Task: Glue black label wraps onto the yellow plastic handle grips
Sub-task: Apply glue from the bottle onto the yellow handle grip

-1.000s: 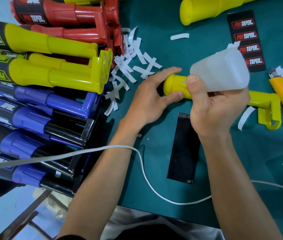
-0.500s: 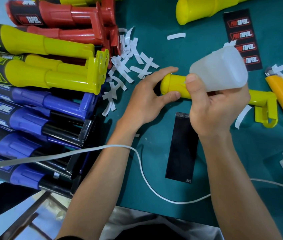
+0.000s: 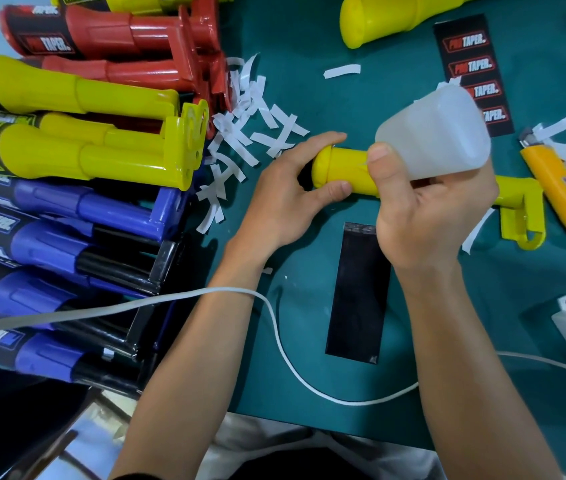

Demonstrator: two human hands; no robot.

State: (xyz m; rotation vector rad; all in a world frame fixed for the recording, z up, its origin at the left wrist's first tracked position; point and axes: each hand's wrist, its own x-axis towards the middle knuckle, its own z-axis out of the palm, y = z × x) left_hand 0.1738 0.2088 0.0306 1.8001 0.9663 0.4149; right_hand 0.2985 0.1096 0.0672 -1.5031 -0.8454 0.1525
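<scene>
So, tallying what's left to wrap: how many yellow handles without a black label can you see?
2. One yellow handle is gripped by the left hand mid-frame; a second yellow handle lies at the top edge, partly cut off. The pile may hide others.

There is one view only, from a camera worn on the person's head. It faces forward and steeply down onto the green counter (image 3: 309, 36), and it sits near. Both forearms come up from the bottom edge and fill much of the lower half. The aim falls just above mid-frame, on the yellow handle grip (image 3: 340, 171) held by the left hand (image 3: 281, 199). The translucent bottle (image 3: 437, 129) gripped in the right hand (image 3: 423, 216) is also there. The wide lens bends the margins, so the stack of coloured handles (image 3: 77, 188) fans out at the left. The counter's near edge crosses the bottom, with the person's clothing (image 3: 267, 441) below it. The top and right edges of the frame cut the counter off.
</scene>
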